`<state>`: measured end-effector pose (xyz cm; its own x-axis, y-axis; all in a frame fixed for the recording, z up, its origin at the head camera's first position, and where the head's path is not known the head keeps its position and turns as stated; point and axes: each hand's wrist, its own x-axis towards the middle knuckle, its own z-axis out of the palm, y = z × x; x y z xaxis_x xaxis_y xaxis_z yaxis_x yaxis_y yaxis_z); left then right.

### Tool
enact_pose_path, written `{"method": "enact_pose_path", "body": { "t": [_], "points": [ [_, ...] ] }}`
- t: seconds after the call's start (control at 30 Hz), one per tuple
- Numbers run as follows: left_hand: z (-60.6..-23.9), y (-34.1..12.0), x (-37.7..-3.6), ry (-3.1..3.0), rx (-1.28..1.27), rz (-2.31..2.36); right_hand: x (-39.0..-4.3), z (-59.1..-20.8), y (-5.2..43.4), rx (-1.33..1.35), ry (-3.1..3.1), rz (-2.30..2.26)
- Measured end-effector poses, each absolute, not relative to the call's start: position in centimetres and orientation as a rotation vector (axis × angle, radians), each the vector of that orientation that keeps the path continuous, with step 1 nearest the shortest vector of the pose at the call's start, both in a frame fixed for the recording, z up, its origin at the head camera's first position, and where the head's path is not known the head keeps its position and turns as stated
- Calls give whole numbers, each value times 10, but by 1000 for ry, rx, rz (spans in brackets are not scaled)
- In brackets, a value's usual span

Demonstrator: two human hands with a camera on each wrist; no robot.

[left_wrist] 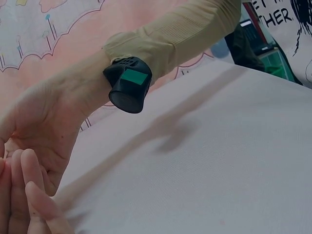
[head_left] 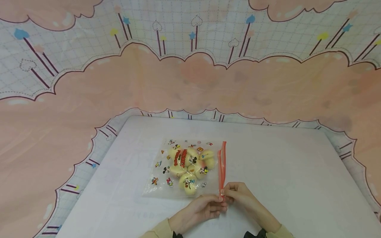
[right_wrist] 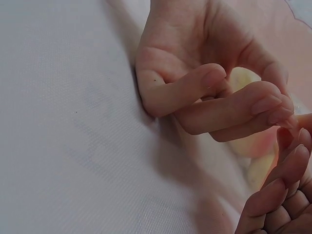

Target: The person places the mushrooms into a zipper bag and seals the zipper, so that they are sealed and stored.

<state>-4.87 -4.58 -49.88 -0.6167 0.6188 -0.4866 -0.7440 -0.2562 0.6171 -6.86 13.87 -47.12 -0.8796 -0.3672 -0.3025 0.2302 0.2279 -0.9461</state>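
A clear zip bag (head_left: 184, 167) printed with cartoon figures lies flat on the white table (head_left: 282, 172). It holds several pale yellow round pieces (head_left: 190, 188). Its red zip strip (head_left: 222, 162) runs along the bag's right edge, towards me. Both hands meet at the strip's near end. My left hand (head_left: 221, 207) pinches it from the left and my right hand (head_left: 227, 194) pinches it from the right. In the right wrist view the left hand's curled fingers (right_wrist: 229, 109) close against the right hand's fingertips (right_wrist: 285, 187), with the yellow pieces (right_wrist: 253, 146) blurred behind.
The white table is ringed by a pink and grid-patterned cloth backdrop (head_left: 190, 76). In the left wrist view the right forearm in a beige sleeve (left_wrist: 180, 34) carries a black wrist camera (left_wrist: 127, 85) above the table surface (left_wrist: 219, 161).
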Motion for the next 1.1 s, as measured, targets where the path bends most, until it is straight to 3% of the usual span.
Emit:
{"method": "enact_pose_path", "body": {
  "t": [1.1],
  "points": [
    [-500, -44, -48, 1100, -185, 1974, -68, -473, 137, -123, 2042, -1710]
  ]
}}
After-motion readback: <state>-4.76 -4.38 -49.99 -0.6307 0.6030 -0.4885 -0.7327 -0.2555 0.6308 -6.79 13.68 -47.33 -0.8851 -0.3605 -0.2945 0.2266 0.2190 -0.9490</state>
